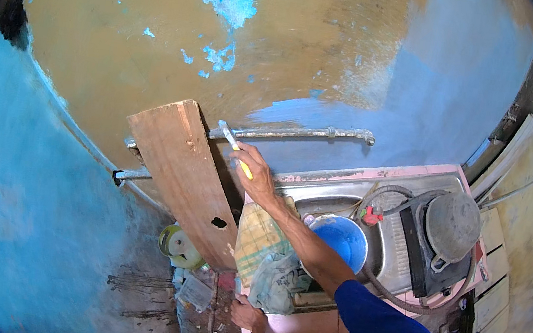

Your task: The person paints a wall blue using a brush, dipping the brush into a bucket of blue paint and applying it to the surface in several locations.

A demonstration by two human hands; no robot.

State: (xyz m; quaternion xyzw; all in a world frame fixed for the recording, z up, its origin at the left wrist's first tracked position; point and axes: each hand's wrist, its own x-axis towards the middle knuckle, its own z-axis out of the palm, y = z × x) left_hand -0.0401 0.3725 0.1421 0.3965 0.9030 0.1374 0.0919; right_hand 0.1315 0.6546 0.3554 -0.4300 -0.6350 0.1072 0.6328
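Observation:
My right hand [254, 171] is closed on a paintbrush [245, 168] with a yellow handle. The brush's bristles bear pale blue paint and reach the wall [287, 76] at the left end of a horizontal metal pipe [295, 133]. That wall is brown, with fresh blue paint on its right side and below. Low in the view, my left hand [248, 312] is at the left edge of the pink tiled counter [314, 325], fingers curled; its grip is unclear. A bucket of blue paint [339, 240] stands in the steel sink [398, 255], partly behind my right forearm.
A wooden board [178, 170] leans against the wall, left of my right hand. Cloths [277, 280] lie on the counter. At right are a gas stove [418, 255], a blackened pan [453, 227] and a hose [397, 302]. A gas cylinder [184, 249] stands below, left.

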